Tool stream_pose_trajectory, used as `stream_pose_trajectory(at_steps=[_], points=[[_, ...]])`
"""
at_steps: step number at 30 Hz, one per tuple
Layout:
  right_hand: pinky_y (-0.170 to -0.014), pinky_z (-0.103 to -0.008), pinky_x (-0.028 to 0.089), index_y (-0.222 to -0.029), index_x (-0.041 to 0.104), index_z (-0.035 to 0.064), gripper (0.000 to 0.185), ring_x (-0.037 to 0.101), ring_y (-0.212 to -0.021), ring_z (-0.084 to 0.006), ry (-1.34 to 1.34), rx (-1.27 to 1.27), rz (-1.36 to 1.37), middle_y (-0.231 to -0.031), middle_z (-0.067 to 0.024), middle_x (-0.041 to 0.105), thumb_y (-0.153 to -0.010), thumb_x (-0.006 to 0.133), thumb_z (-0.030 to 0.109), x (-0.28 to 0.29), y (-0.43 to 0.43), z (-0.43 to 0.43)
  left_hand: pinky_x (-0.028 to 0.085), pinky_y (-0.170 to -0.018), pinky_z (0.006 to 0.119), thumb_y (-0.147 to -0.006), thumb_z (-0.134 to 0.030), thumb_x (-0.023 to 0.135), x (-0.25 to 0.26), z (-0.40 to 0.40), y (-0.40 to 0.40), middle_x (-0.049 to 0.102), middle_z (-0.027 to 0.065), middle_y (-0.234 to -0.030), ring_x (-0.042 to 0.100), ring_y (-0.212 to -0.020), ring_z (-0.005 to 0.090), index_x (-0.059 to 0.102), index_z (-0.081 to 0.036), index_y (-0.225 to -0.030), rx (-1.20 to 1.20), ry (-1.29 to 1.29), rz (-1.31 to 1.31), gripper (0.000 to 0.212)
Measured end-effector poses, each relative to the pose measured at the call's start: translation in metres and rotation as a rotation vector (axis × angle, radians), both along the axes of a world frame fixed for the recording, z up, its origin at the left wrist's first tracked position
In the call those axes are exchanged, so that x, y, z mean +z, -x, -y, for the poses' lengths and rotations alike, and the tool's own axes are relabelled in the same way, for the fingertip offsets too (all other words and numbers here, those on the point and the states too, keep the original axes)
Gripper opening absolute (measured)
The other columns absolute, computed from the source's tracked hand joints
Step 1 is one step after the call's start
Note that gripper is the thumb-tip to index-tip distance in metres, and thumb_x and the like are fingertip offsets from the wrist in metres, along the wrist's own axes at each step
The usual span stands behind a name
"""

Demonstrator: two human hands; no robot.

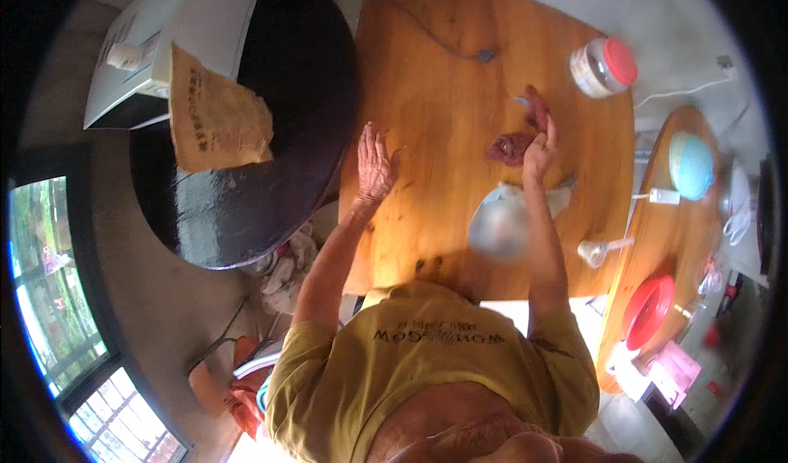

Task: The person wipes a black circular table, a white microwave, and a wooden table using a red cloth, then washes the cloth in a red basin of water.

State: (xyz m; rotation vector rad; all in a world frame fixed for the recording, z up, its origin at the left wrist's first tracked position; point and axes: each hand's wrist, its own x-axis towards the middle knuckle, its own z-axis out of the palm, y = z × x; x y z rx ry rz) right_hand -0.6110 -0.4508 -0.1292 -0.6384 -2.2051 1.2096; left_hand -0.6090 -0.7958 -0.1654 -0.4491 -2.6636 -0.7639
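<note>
My left hand (377, 166) is held flat with its fingers extended, over the left edge of a brown wooden table (431, 112). Nothing is in it. On the right, my right hand (539, 154) has its fingers around part of a dark red crumpled cloth (510, 149), which spreads out on both sides of the palm. A small pale piece shows at the cloth's upper end; what it is I cannot tell. Just below the right hand, partly behind my forearm, sits a pale blue-rimmed bowl or plate (483, 220) with blurred contents.
A clear jar with a red lid (606, 68) stands at the table's far right. A dark cable (443, 41) crosses the far side. Left is a black round table (301, 93) with a white box (203, 26) and brown paper bag (218, 118). A red basin (649, 312) sits on a right-hand bench.
</note>
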Motion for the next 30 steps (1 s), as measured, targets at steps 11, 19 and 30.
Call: stream_pose_trajectory(at_steps=[11,19,30], points=[[-0.110,-0.0620,0.015,-0.145,0.033,0.0081,0.059,0.017,-0.140,-0.0440,-0.721,0.091,0.435,-0.151,-0.0261,0.021,-0.097,0.040,0.042,-0.086,0.183,-0.099,0.026,-0.113,0.051,-0.093,-0.031,0.050,-0.017,-0.002,0.071,0.026,0.0296,-0.147,0.028,-0.136,0.0429,0.029,0.007,-0.141,-0.067,0.299,0.181,0.065],[-0.093,-0.0504,0.045,-0.138,0.043,0.0064,0.067,0.052,-0.115,-0.0430,-1.107,-0.289,0.358,-0.134,-0.0295,0.045,-0.080,0.060,0.036,-0.094,0.326,-0.172,0.023,-0.114,0.052,-0.090,-0.029,0.054,-0.020,0.000,0.073,0.027,0.0292,-0.147,0.027,-0.136,0.0448,0.030,0.006,-0.141,-0.083,0.334,0.179,0.067],[-0.100,-0.0660,0.025,-0.134,0.040,-0.0031,0.065,0.028,-0.131,-0.0491,-0.832,-0.177,0.372,-0.137,-0.0310,0.037,-0.085,0.054,0.037,-0.102,0.439,0.050,0.020,-0.113,0.055,-0.082,-0.028,0.063,-0.002,-0.008,0.079,0.023,0.0337,-0.146,0.024,-0.137,0.0474,0.027,0.010,-0.140,-0.100,0.372,0.345,0.078]])
